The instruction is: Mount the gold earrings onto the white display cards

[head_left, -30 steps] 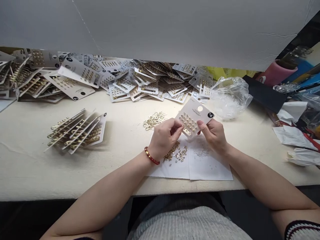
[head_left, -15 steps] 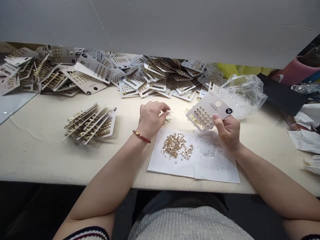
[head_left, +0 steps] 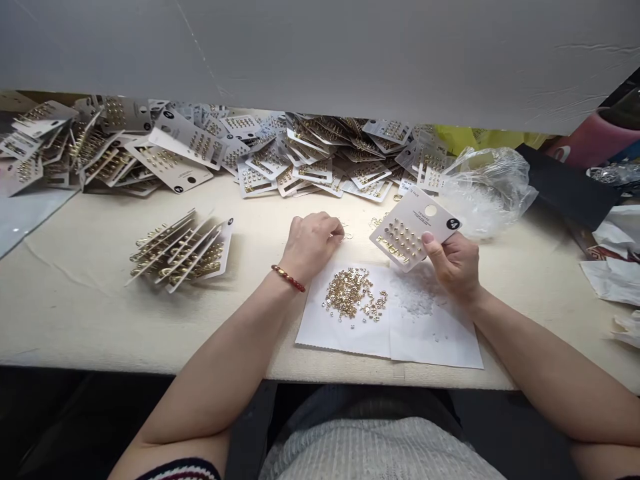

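- Earring card (head_left: 413,227): you hold it in your right hand (head_left: 453,263), lifted off the bench and tilted, its lower right corner pinched between thumb and fingers; rows of gold studs fill its face.
- Your left hand (head_left: 311,243) rests on the bench (head_left: 75,313) just left of the card, fingers curled together over a small scatter of gold hoops (head_left: 345,233); whether it has one pinched, you cannot tell.
- A red bead bracelet (head_left: 289,278) sits on your left wrist.
- Two white paper sheets (head_left: 350,333) lie side by side at the near edge of the bench, between your forearms.
- On the left sheet lies a heap of loose gold earrings (head_left: 353,297); on the right sheet, a patch of tiny clear bits (head_left: 417,303), just below your right hand.
- A fanned stack of filled cards (head_left: 183,253) lies toward the left, well apart from your hands.
- A long pile of cards (head_left: 225,150) runs along the far edge.
- A crumpled clear plastic bag (head_left: 487,187) sits near the far right, just beyond the held card.
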